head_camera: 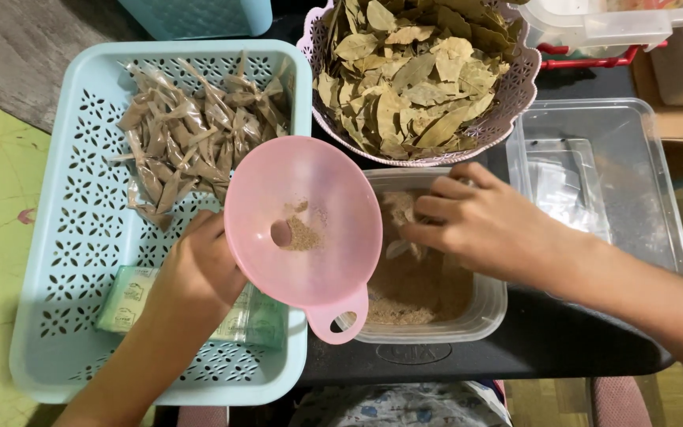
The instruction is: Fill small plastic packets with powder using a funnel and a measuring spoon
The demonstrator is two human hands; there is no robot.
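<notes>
**Pink funnel over the powder tub: how it'd handle, and what I can't see**

Biggest thing first: the pale blue perforated basket (49, 237) fills the left side of the dark tabletop (547, 340). It looks like light, slightly flexy plastic. A heap of small filled, twisted plastic packets (191, 130) sits at its far end, and a flat greenish pack (132, 296) lies near its front edge.

At the far edge is a lilac scalloped bowl (515, 95) heaped with dried bay leaves (409, 75). Those look brittle and near weightless, and would probably crumble if squeezed.

On the right is an empty-looking clear tub (650, 182), thin-walled, with what looks like clear film lying inside.

Front and middle is a clear container (484, 312) partly filled with brown ground powder (416, 289). It's loose stuff, so I'd guess it spills if the container is tipped.

The pink funnel (318, 198) hangs over the gap between basket and container. It looks stiff, light and smooth, maybe slippery, and some powder clings around its hole. Best grips, I'd say, are the rim or the looped tab at its near edge.

The left hand (195, 269) is closed under the funnel's left rim and holds it up, though the grip itself is hidden behind the plastic. The right hand (480, 221) reaches into the container with its fingers curled narrow. I can't tell whether it pinches anything, because the fingertips are behind the funnel.

The funnel's spout is out of sight, and the boxes at the top right corner are cut off.
</notes>
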